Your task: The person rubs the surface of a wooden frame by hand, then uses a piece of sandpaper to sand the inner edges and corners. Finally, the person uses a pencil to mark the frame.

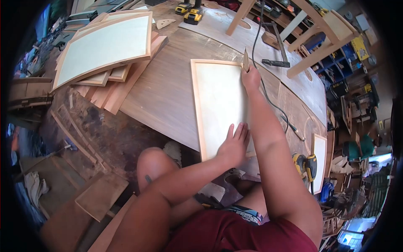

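Note:
A wood-framed white panel (pixel 218 94) lies on the wooden worktable in front of me, its lower end close to my body. My left hand (pixel 234 146) rests on the lower part of the white surface with fingers stretched out. At the far right corner of the frame, my right hand (pixel 251 79) is closed round a thin, tan, pointed piece (pixel 246 59). Its tip points up and away from me. I cannot make out its exact kind. My right forearm covers much of the panel's right edge.
Framed white panels (pixel 107 46) are stacked on boards at the left. Yellow-black power tools (pixel 194 16) stand at the back. A black cable (pixel 261 50) runs along the worktable (pixel 159 92). A sander (pixel 310 166) and another framed panel (pixel 320 161) are at the right.

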Tool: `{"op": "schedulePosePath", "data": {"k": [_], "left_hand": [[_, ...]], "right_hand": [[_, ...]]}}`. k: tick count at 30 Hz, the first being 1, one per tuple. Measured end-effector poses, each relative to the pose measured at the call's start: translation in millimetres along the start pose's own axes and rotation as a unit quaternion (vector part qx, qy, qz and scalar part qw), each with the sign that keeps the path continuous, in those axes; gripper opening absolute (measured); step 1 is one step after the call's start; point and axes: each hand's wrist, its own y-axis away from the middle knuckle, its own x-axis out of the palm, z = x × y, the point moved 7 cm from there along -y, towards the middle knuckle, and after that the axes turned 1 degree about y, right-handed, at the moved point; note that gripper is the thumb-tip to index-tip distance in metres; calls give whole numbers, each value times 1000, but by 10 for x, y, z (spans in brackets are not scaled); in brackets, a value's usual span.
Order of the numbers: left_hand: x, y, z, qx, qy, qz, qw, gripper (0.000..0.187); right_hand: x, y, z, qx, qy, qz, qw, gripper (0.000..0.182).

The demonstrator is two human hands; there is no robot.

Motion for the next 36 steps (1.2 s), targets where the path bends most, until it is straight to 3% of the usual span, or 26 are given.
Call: {"op": "schedulePosePath", "data": {"k": [5, 8, 16, 24, 27, 29, 30, 36], "left_hand": [[-42, -10, 22, -6, 10, 1, 1000, 95], [-22, -29, 7, -2, 6, -3, 1000, 94], [24, -27, -7, 2, -20, 14, 1000, 96], [91, -63, 10, -7, 42, -3, 999, 105], [75, -95, -37, -5, 24, 8, 1000, 108], [70, -57, -80, -13, -14, 1, 1000, 108], [40, -62, -152, 5, -19, -4, 1000, 108], [27, -8, -96, 4, -29, 7, 1000, 103]], "right_hand": [[122, -172, 52, -9, -24, 8, 1000, 20], [37, -118, -43, -31, -7, -6, 999, 28], [-604, 1142, -490, 7, -118, 39, 992, 28], [-1047, 2311, -1043, 44, -122, 32, 991, 16], [-1091, 2485, -1098, 80, -129, -11, 988, 16], [-1214, 2508, -990, 28, -152, -48, 987, 17], [-1233, 2523, -982, 69, -132, -20, 989, 19], [-1232, 2554, -987, 65, -154, -36, 985, 27]]}}
